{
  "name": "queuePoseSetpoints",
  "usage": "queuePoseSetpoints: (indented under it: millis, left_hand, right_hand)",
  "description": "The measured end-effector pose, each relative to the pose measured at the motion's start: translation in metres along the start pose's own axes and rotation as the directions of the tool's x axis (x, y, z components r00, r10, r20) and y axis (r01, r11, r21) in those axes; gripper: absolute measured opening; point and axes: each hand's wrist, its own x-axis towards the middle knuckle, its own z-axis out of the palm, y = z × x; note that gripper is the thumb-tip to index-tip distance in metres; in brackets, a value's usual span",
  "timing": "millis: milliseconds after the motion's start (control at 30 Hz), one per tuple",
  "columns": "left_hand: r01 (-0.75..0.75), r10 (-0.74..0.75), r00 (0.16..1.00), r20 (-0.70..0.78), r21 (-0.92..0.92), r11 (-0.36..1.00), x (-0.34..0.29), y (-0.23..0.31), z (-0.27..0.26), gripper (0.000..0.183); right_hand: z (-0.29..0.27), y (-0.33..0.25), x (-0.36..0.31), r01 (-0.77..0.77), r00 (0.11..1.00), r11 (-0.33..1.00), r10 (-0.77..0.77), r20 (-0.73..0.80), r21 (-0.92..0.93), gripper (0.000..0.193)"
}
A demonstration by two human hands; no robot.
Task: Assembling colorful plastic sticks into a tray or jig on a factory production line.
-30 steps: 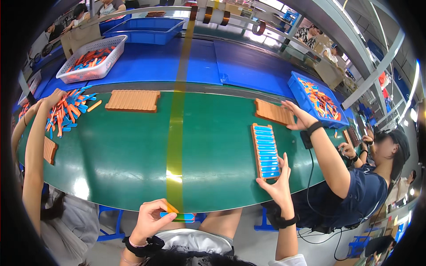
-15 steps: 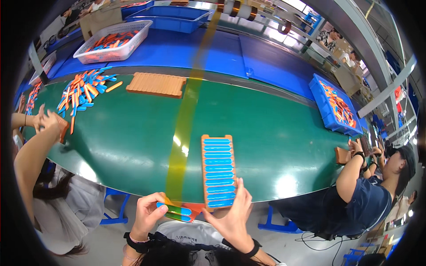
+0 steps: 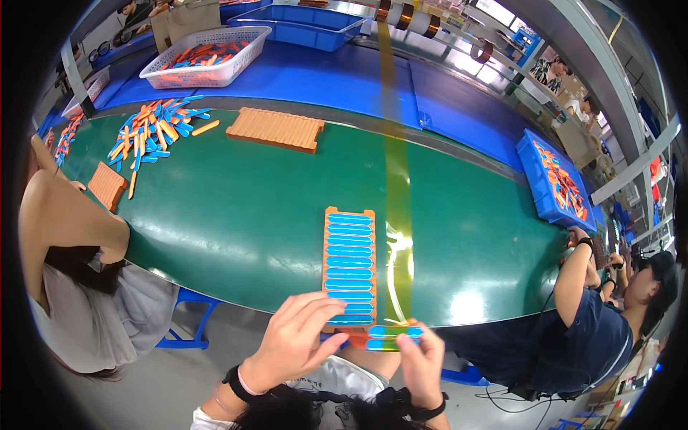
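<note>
An orange grooved tray [image 3: 329, 265] with a row of blue flat sticks [image 3: 349, 263] stands lengthwise in front of me on the green table. A long strip of translucent yellow tape [image 3: 398, 215] runs down just to the right of it. Between thumb and fingers, my right hand [image 3: 424, 358] grips the tape's near end, where two blue-faced sticks [image 3: 390, 337] lie side by side on it near the table edge. My left hand [image 3: 290, 340] reaches over the tray's near left corner, fingers stretched and thumb apart, holding nothing I can see.
Another orange tray [image 3: 276, 130] lies farther back, beside a heap of blue and orange sticks [image 3: 154, 132]. A white basket [image 3: 208, 72] and a blue bin [image 3: 548, 204] hold more sticks. Tape rolls [image 3: 408, 16] hang on a bar. People sit left and right [image 3: 573, 308].
The tape end with the sticks has passed from my left hand to my right. The tape has swung from the tray's left side to its right. My left hand now hovers by the tray.
</note>
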Motion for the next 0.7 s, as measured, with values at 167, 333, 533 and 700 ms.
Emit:
queuePoseSetpoints:
  millis: [167, 333, 533, 700]
  left_hand:
    - [-0.163, 0.126, 0.963, 0.238, 0.139, 0.977, 0.013, -0.008, 0.02, 0.043]
    - [-0.125, 0.081, 0.957, 0.279, 0.142, 0.982, 0.02, -0.009, 0.017, 0.042]
    - [-0.138, 0.088, 0.941, 0.325, 0.132, 0.982, 0.022, -0.012, 0.022, 0.048]
    - [-0.081, 0.083, 0.936, 0.343, -0.023, 0.996, 0.029, -0.019, 0.018, 0.057]
  right_hand:
    - [-0.034, 0.002, 0.004, 0.036, 0.999, 0.998, -0.034, -0.037, 0.052, 0.003]
    - [-0.037, -0.001, 0.006, 0.015, 1.0, 0.997, -0.014, -0.024, 0.07, 0.003]
    - [-0.04, 0.001, 0.007, 0.032, 0.999, 0.998, -0.032, -0.001, 0.046, 0.004]
    - [-0.035, 0.0, 0.007, 0.029, 0.999, 0.999, -0.03, 0.043, 0.027, 0.002]
